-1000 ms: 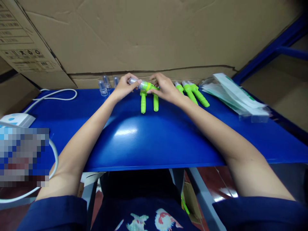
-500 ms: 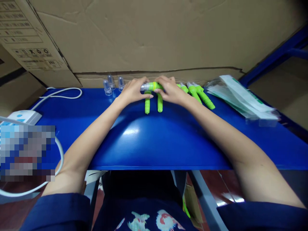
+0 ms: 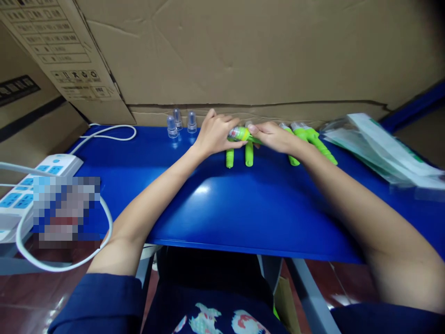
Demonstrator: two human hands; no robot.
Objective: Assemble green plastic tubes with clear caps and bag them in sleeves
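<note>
In the head view, both my hands hold a lime-green tube-shaped piece (image 3: pixel 244 134) with a clear end and a yellow ring, level above the blue tabletop. My left hand (image 3: pixel 218 133) is closed around its clear end. The green end is gripped by my right hand (image 3: pixel 273 136), with the thumb on top; part of the piece is hidden by the fingers. Just below lie two green ribbed handles, one on the left (image 3: pixel 229 158) and one on the right (image 3: pixel 249 155); their upper ends are covered by my hands.
Three clear plastic caps (image 3: pixel 173 127) stand to the left near the cardboard wall (image 3: pixel 243 55). More green pieces with clear ends (image 3: pixel 308 135) lie right of my hands, before plastic packaging (image 3: pixel 385 148). A white power strip (image 3: pixel 52 169) and cable (image 3: pixel 111 222) occupy the left side.
The view has shifted left, so things appear further right. My right hand has turned and drawn to the right end of the green piece. My left hand stays on the clear end.
</note>
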